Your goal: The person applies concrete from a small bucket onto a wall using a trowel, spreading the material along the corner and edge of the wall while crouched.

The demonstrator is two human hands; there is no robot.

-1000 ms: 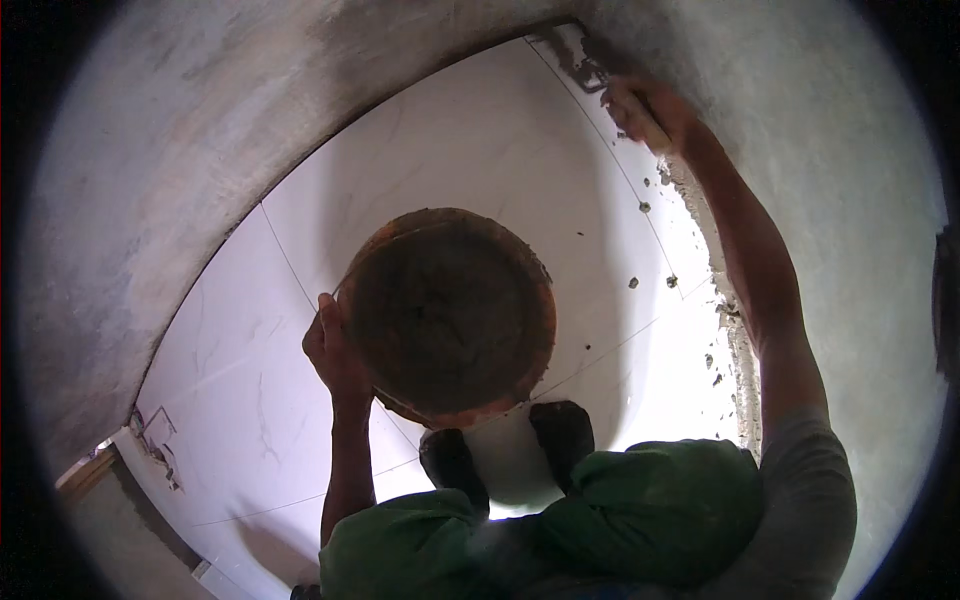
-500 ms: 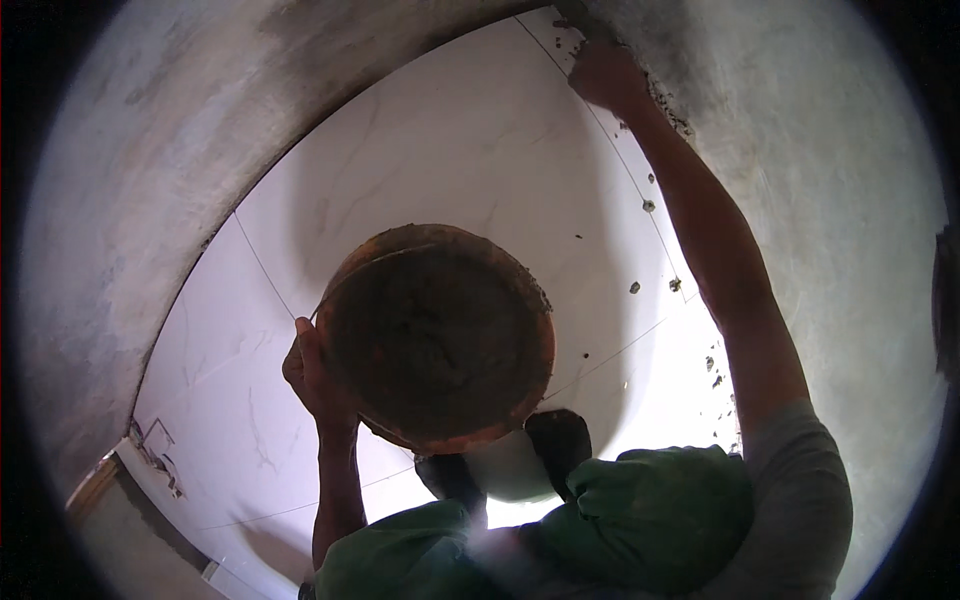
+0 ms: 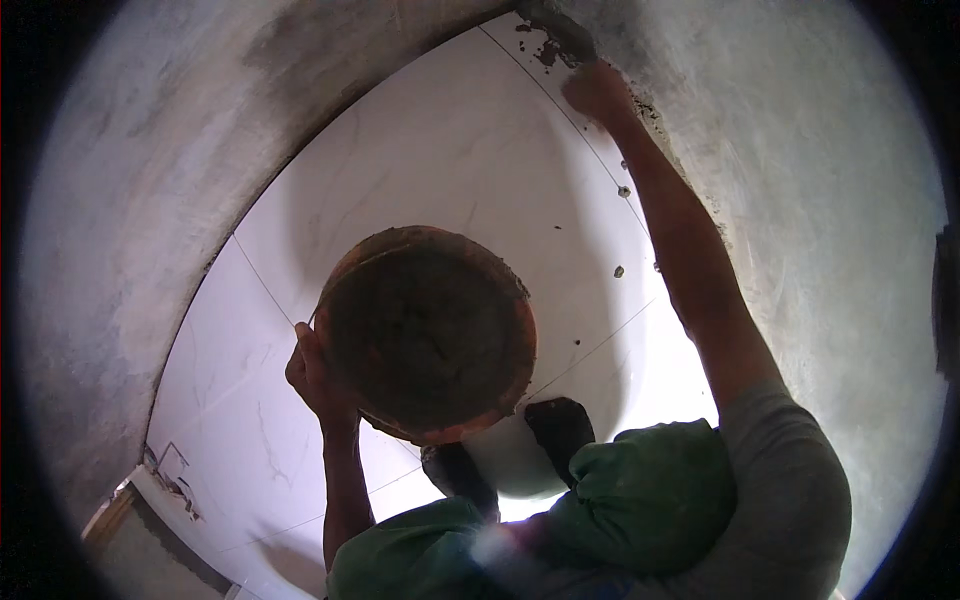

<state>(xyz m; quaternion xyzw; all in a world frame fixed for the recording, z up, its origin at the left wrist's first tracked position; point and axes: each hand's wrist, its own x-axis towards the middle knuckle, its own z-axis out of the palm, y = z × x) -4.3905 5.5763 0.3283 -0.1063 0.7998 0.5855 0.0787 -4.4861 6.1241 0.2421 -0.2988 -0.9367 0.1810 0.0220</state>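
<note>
My left hand (image 3: 312,375) is closed on the left rim of a round orange bucket (image 3: 527,345), where a thin wire-like line shows beside the thumb. The bucket holds dark grey mortar (image 3: 425,320) with a rough surface. Far off at the upper right, my right hand (image 3: 600,93) is closed and slightly blurred, low beside the right wall. What it grips is hidden. Just beyond the fist, a dark grey patch of wet mortar (image 3: 553,45) lies along the foot of the wall, with bits spilling onto the tiles.
White marbled floor tiles (image 3: 400,165) with thin joints lie under the bucket. Rough grey plastered walls stand at left (image 3: 150,200) and right (image 3: 830,250). Mortar crumbs (image 3: 619,271) dot the floor along the right wall. My dark shoes (image 3: 560,435) are just below the bucket.
My right hand has shifted slightly left and nearer, and more of the dark mortar shows beyond it. The bucket appears slightly farther left, with my left hand still on its rim.
</note>
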